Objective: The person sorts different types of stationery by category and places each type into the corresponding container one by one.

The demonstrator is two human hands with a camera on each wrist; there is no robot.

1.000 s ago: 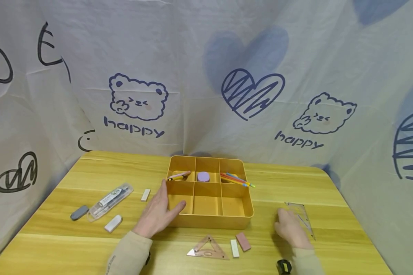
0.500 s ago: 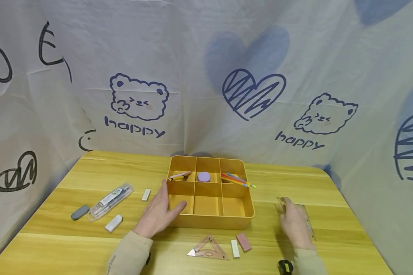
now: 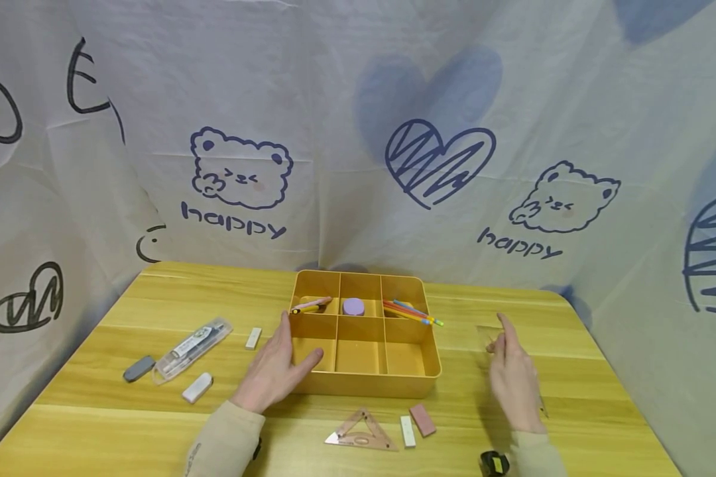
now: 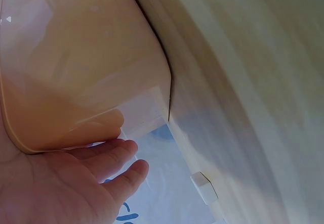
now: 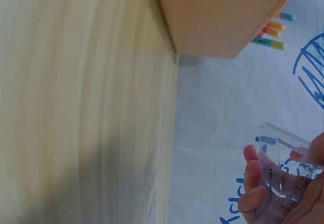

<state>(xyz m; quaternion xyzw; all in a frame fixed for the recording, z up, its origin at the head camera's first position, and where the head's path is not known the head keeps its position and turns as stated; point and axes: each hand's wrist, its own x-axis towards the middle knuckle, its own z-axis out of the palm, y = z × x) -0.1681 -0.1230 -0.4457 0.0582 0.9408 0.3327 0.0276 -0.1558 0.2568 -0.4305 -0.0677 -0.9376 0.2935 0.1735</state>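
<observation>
My right hand (image 3: 515, 381) is raised over the right side of the table, index finger extended. Between thumb and fingers it pinches a clear set square (image 5: 278, 181) with printed scale marks; in the head view the hand covers most of it. My left hand (image 3: 271, 371) rests at the left wall of a yellow six-compartment organizer (image 3: 366, 384). Its fingers lie loosely along the outside, and the thumb reaches over the front left compartment. Pens (image 3: 311, 306), a round purple item (image 3: 353, 307) and colored pencils (image 3: 408, 311) occupy the back compartments.
A pink triangular set square (image 3: 384, 440), a white eraser (image 3: 408, 431) and a pink eraser (image 3: 422, 420) lie before the organizer. To the left are a clear pen case (image 3: 192, 350), a gray eraser (image 3: 138, 369) and white erasers (image 3: 197, 387). A patterned cloth hangs behind.
My right hand has picked up the clear set square from the table and lifted it slightly, its index finger now extended. The left hand and organizer have not moved.
</observation>
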